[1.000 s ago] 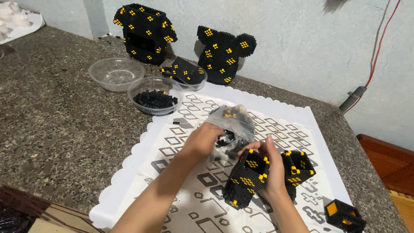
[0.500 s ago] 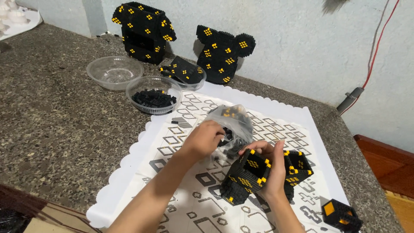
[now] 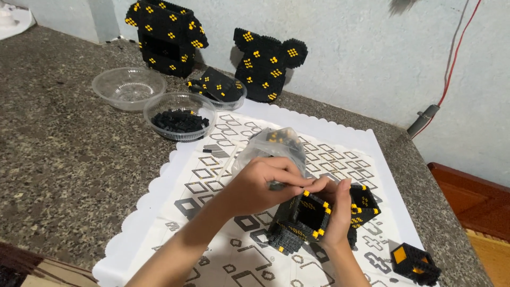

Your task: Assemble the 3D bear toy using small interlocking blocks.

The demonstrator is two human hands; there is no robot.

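At lower centre, the right hand (image 3: 334,204) grips a black-and-yellow block model (image 3: 303,220); left hand (image 3: 263,183) fingers pinch closed at its top edge

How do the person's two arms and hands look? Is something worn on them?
Both forearms are bare up to the lower picture edge: no sleeves show. The left hand and the right hand wear no gloves. No ring, watch or bracelet shows on the fingers or wrists. The arms look slender.

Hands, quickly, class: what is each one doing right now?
Left hand: fingers pinched at the top edge of the black and yellow block model; what they pinch cannot be told.
Right hand: closed around that model, holding it.
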